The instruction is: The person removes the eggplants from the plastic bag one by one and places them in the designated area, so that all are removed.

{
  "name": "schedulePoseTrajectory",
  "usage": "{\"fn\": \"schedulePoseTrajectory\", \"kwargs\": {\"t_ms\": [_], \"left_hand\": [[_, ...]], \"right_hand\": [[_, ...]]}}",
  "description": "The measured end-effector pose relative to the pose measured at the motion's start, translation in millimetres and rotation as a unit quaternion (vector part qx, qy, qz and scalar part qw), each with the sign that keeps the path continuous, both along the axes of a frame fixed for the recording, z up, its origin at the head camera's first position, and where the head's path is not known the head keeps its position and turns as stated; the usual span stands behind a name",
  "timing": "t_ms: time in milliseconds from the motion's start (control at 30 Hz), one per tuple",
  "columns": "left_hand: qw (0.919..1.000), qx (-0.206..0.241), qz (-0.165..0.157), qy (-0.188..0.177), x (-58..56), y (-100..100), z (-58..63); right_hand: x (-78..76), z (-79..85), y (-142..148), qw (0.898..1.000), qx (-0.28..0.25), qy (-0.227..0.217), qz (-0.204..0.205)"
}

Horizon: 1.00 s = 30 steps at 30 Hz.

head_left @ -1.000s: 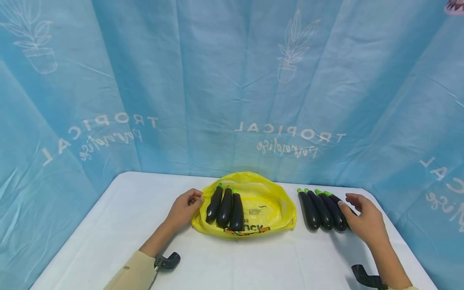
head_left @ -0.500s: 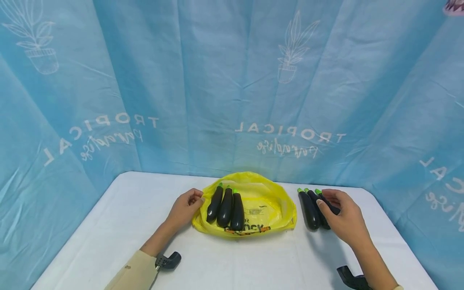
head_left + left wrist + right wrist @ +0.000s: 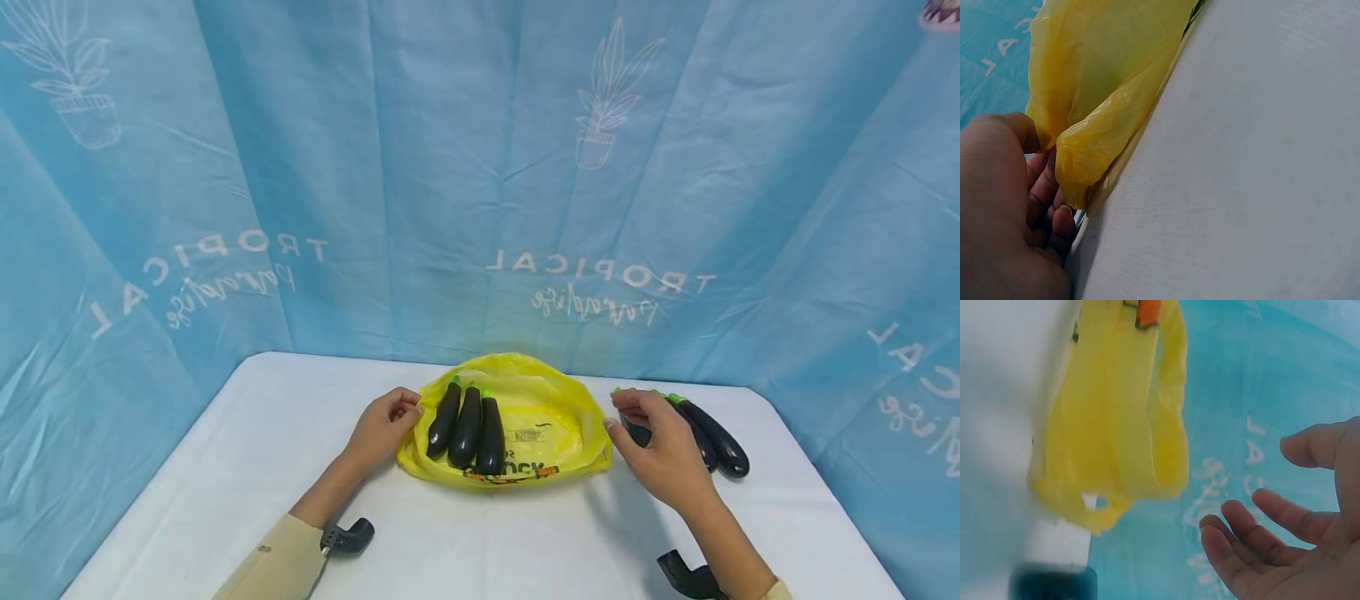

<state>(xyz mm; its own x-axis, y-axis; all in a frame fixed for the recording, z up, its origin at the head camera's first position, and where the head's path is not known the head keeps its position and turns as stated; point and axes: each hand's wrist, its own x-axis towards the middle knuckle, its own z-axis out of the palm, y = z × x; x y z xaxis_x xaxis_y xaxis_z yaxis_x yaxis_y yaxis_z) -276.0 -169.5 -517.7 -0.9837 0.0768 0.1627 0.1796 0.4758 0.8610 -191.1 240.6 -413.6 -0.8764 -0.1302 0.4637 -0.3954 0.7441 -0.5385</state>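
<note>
A yellow plastic bag (image 3: pixel 576 417) lies spread wide on the table, with three glossy dark eggplants (image 3: pixel 466 429) side by side in its left half. At the bag's left rim, my left hand (image 3: pixel 384 427) pinches the plastic; the left wrist view shows the yellow film (image 3: pixel 1116 119) between thumb and fingers. My right hand (image 3: pixel 663 457) hovers by the bag's right rim, fingers parted and holding nothing. In the right wrist view, that hand (image 3: pixel 1297 531) is apart from the bag. Behind it stands a row of several eggplants (image 3: pixel 718 442) with green stem ends, partly hidden.
A white cloth covers the table (image 3: pixel 510 542). Blue printed curtains (image 3: pixel 450 167) rise close behind its back edge and along both sides. Each wrist carries a black camera mount (image 3: pixel 348 537). A dark blurred shape (image 3: pixel 1054 584) sits low in the right wrist view.
My right hand has swept left over the row of eggplants to the bag's right rim, uncovering the rightmost ones. The left hand and the bag have stayed put.
</note>
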Motion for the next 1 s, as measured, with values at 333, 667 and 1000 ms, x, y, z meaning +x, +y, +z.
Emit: {"fn": "schedulePoseTrajectory", "kwargs": {"t_ms": [333,667,1000], "left_hand": [[1.0,-0.005,0.001,-0.001,0.2,1,3.1],[1.0,-0.006,0.002,-0.006,-0.7,0,1.2],[0.9999,-0.014,0.001,0.004,-1.4,-1,-0.2]], "right_hand": [[-3.2,-4.5,-33,0.998,-0.025,-0.035,0.045],[-9.1,-13.5,-64,0.993,-0.041,-0.085,0.075],[-24.7,-23.9,-93,0.986,-0.053,-0.132,0.084]]}}
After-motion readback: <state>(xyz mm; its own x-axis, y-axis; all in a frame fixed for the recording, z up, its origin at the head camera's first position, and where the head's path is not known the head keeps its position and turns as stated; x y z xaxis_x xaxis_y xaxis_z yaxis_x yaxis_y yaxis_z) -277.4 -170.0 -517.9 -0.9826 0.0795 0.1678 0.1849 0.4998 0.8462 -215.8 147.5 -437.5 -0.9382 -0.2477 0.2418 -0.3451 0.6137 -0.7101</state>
